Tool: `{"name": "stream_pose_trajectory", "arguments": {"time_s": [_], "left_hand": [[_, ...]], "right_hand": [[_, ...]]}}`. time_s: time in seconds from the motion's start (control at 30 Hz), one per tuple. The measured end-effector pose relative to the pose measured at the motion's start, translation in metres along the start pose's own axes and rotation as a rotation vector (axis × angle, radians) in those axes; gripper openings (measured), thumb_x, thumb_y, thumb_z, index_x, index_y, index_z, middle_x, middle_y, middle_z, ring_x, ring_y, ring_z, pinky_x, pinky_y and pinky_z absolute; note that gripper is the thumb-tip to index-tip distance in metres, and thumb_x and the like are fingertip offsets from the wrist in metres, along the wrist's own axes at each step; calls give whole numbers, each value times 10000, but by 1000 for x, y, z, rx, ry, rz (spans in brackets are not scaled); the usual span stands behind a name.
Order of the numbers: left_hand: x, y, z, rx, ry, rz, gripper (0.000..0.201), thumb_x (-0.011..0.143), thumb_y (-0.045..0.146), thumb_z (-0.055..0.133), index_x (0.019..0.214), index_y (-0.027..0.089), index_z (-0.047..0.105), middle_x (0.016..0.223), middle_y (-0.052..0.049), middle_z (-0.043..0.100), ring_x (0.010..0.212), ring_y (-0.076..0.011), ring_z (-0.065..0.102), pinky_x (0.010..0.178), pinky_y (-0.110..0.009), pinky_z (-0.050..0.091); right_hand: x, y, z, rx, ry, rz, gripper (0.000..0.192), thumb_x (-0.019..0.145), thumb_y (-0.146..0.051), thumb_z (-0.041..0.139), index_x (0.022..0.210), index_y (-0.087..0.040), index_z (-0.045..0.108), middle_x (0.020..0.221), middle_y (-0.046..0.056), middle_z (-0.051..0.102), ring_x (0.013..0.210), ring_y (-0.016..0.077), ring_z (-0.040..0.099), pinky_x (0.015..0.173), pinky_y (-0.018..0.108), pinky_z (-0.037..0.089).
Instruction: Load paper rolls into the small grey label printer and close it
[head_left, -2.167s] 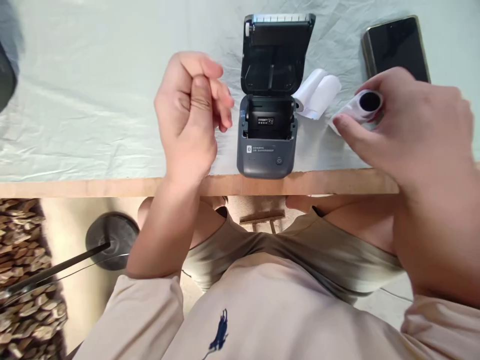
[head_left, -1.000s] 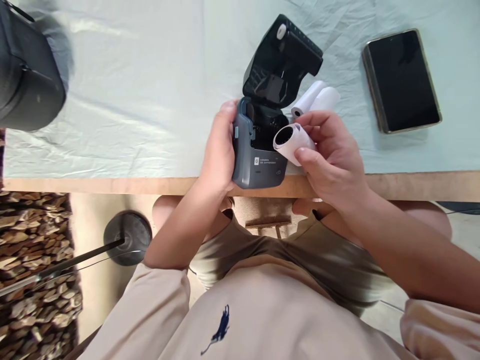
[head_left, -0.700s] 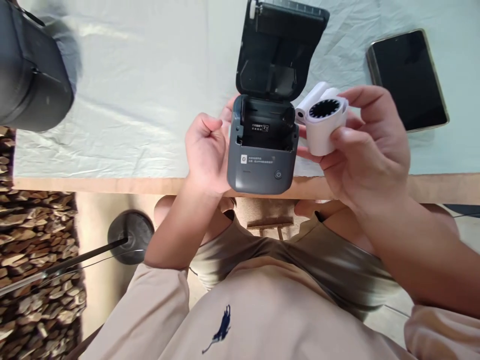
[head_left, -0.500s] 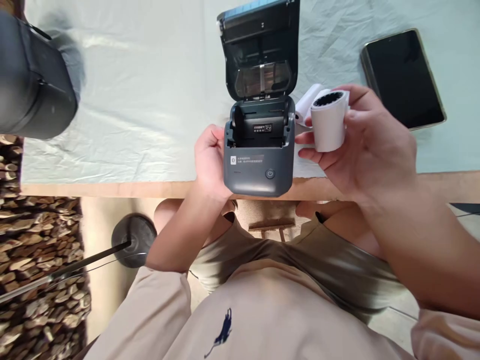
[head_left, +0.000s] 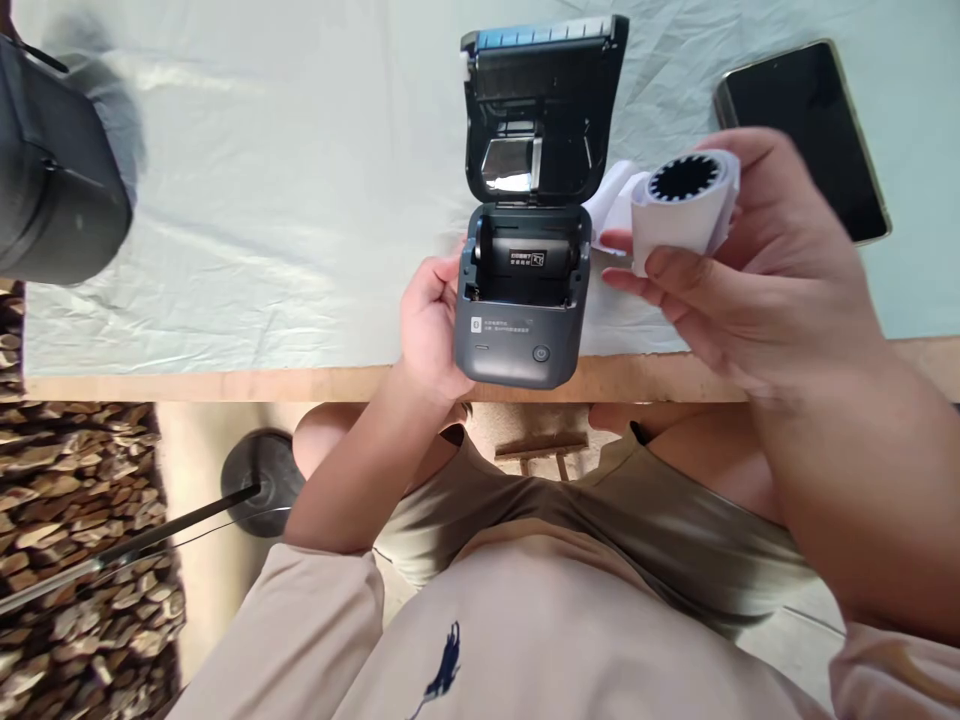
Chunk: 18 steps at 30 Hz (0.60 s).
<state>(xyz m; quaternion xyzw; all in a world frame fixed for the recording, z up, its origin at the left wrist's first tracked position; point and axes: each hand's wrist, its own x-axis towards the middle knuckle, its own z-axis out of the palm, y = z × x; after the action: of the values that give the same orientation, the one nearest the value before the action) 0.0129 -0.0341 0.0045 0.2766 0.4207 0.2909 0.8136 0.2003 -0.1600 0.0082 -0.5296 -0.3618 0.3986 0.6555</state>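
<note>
Paper roll (head_left: 679, 215) now raised higher and farther to the 2 o'clock side of the printer (head_left: 521, 310) than half a second ago, its dark toothed core turned toward the camera rather than toward the open bay. The roll has therefore not entered the compartment; judged from this, loading remains undone, and the roll appears to be under inspection or reorientation. Printer lid (head_left: 538, 100) stands fully open at 12 o'clock, tilted back, exposing the empty paper bay with its small label.

Right hand (head_left: 757, 280): fingers curled around the roll, thumb across the near face, index and middle fingers behind it; a closed, firm hold, wrist lifted off the table. Left hand (head_left: 429, 325): wrapped against the printer's 9 o'clock wall, thumb on the upper edge, fingers hidden behind the body; it has kept the same bracing position as in the preceding views.

Spare rolls (head_left: 615, 195) lie just behind the held roll, partly hidden. Phone (head_left: 806, 120) rests at 2 o'clock, well apart. Printer sits at the table's near edge (head_left: 225, 382).
</note>
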Motion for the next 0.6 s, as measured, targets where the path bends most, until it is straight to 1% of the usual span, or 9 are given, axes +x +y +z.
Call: {"name": "stream_pose_trajectory", "arguments": {"time_s": [0.1, 0.13, 0.2, 0.27, 0.3, 0.33, 0.43, 0.53, 0.6], "left_hand": [[-5, -1, 1, 14, -98, -11, 222, 964, 474, 634, 822, 303, 638, 866, -55, 781, 1447, -338, 682, 1267, -502, 569], [-6, -1, 2, 27, -136, -28, 259, 955, 557, 617, 885, 315, 678, 975, -74, 821, 1522, -362, 640, 1287, -530, 556], [-8, -1, 4, 58, -204, -45, 364, 936, 670, 574, 1008, 346, 724, 1193, -83, 849, 1617, -385, 571, 1301, -547, 548], [-9, -1, 5, 69, -239, -30, 394, 935, 697, 575, 1076, 363, 730, 1301, -68, 839, 1656, -384, 542, 1313, -533, 542], [-9, -1, 6, 59, -247, -17, 395, 953, 690, 571, 1095, 355, 725, 1312, -68, 833, 1663, -381, 539, 1320, -535, 538], [-10, -1, 6, 42, -250, -4, 395, 979, 673, 553, 1105, 337, 717, 1302, -77, 829, 1663, -378, 543, 1322, -544, 538], [-11, -2, 8, -1, -225, 32, 374, 1033, 606, 507, 1065, 277, 683, 1219, -107, 819, 1631, -367, 580, 1295, -552, 573], [-12, -3, 8, -16, -193, 47, 338, 1033, 575, 566, 1051, 257, 679, 1190, -103, 815, 1615, -361, 594, 1275, -510, 600], [-12, -3, 7, -29, -194, 40, 340, 1068, 545, 517, 1043, 247, 678, 1191, -83, 810, 1628, -350, 590, 1272, -498, 603]], "right_hand": [[1, -1, -10, -363, 62, -367, 437, 821, -498, 1005, 1136, -376, 727, 1052, -47, 676, 941, 129, 718, 669, 293, 523], [1, -6, -10, -485, 82, -448, 381, 862, -515, 967, 1147, -398, 743, 1077, -35, 674, 962, 149, 713, 657, 315, 498], [2, -19, -3, -705, 67, -527, 260, 938, -520, 885, 1126, -405, 746, 1146, -27, 691, 1076, 212, 725, 739, 393, 555], [8, -34, 9, -911, -6, -490, 182, 981, -470, 824, 1022, -344, 699, 1179, -17, 711, 1174, 272, 716, 942, 512, 621], [12, -40, 16, -993, -50, -437, 188, 978, -416, 809, 971, -317, 649, 1171, -7, 717, 1178, 291, 705, 1014, 559, 621], [18, -44, 23, -1053, -97, -379, 215, 960, -356, 802, 935, -301, 597, 1148, 5, 720, 1157, 301, 690, 1033, 580, 620], [33, -45, 38, -1146, -223, -282, 311, 882, -257, 819, 896, -285, 510, 1079, 35, 706, 1067, 310, 627, 933, 544, 607], [39, -37, 45, -1216, -208, -225, 383, 827, -293, 887, 916, -289, 514, 1052, 46, 680, 1049, 321, 609, 867, 512, 546], [37, -33, 47, -1244, -203, -208, 360, 828, -312, 864, 927, -290, 519, 990, 44, 661, 961, 303, 608, 768, 474, 482]]}}
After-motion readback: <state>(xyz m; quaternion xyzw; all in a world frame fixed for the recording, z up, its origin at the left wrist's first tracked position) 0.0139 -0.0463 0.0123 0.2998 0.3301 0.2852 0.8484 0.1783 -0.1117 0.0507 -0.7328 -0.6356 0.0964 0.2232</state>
